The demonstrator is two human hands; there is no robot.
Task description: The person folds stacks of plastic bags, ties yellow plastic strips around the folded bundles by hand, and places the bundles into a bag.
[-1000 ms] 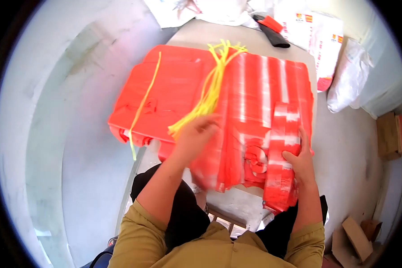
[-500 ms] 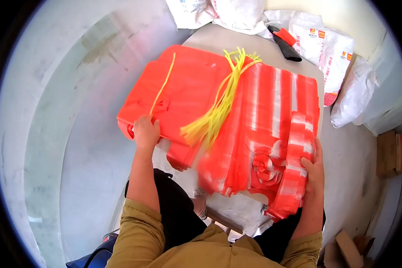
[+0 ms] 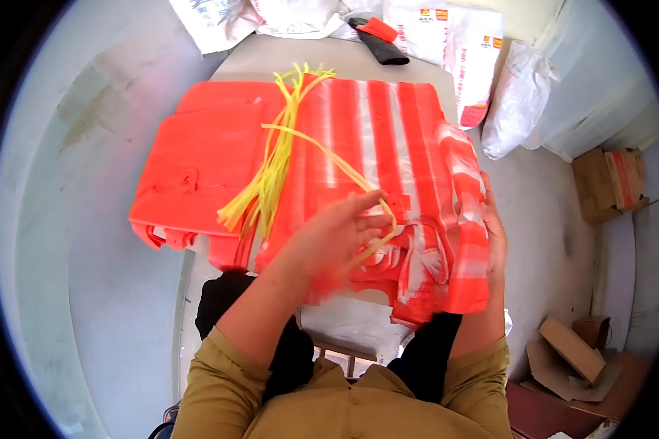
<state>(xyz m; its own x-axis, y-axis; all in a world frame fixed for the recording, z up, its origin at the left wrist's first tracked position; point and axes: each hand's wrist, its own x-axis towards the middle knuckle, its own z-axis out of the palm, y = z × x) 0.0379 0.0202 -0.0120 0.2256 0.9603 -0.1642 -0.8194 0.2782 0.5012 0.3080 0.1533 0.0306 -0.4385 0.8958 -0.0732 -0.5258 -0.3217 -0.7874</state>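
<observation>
My left hand, partly blurred, is over the striped bags with a single yellow plastic strip pinched at the fingertips; the strip's ends trail to either side. My right hand grips the right edge of a folded bundle of red-and-white striped plastic bags, its fingers largely hidden behind it. Beside that bundle lies a pile of striped bags with crumpled handle parts at its near edge. Further left is a stack of plain red plastic bags. A bunch of yellow strips lies across the two piles.
The bags rest on a light table. A black roll with a red piece lies at its back. White printed sacks and a white plastic bag stand behind. Cardboard boxes are at the right, with flattened cardboard below.
My left hand has moved right from the plain red stack to over the striped bags, carrying the single yellow strip. My right hand still holds the folded bundle. The camera view has shifted right.
</observation>
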